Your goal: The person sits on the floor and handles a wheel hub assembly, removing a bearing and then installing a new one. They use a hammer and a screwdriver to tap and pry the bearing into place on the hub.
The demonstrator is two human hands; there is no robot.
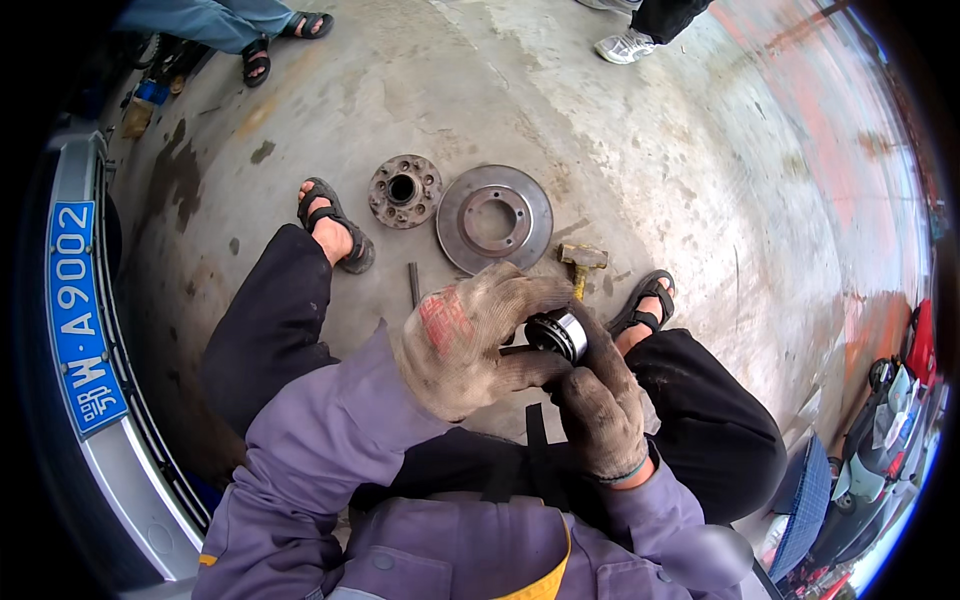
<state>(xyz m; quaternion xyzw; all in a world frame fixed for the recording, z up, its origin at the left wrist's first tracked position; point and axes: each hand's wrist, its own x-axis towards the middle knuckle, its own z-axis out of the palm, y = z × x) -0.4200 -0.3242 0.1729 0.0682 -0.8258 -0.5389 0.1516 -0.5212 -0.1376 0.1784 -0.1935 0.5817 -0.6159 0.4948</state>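
Left hand [465, 340]: holds the ring [566, 336] on its left side.
Right hand [608, 415]: holds its right side.
Ring: between the hands, touching both.
Disc [458, 222]: just past left hand.
Hammer [583, 257]: past both hands.

The left hand [470, 345], gloved in soiled tan knit, bends rightward in a grasp at the frame's centre. The right hand [606, 418], gloved alike, curls upward just right of centre, its wrist [637, 474] partly bare. Purple-grey-sleeved, the left forearm [315, 415] slants in from lower left, the right forearm [652, 508] from lower right.
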